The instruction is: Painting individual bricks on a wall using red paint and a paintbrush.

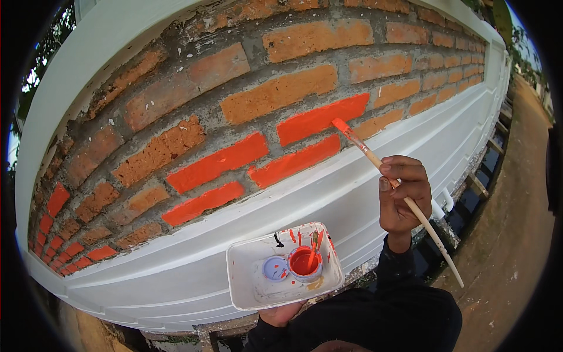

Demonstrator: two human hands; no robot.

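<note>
Clock read about the right hand, twelve toward the top of the view. Right hand [404,193]: thumb and fingers pinch the wooden handle of a paintbrush [370,155]; butt end out to 5 o'clock, red bristles to between 10 and 11, touching the lower right part of a red-coated brick [321,119]. Left hand [280,315], at between 7 and 8: set under the near edge of a white tray [246,287]; fingers mostly hidden, cannot tell whether spread or pressed together. Tray lies at 8 o'clock, smeared red inside. In it, at the tray's own 3, a cup of red paint [302,263] with a second brush [314,249] leaning in it; just beside, toward its 9, a pale blue round piece [274,269]. Farther out, 9 to 10: three more red bricks [218,162]; at 9, far end, a smaller red group [71,249]. Bare orange-brown bricks [316,40] at 11, grey mortar between. Dirt path [498,252] at 4.
</note>
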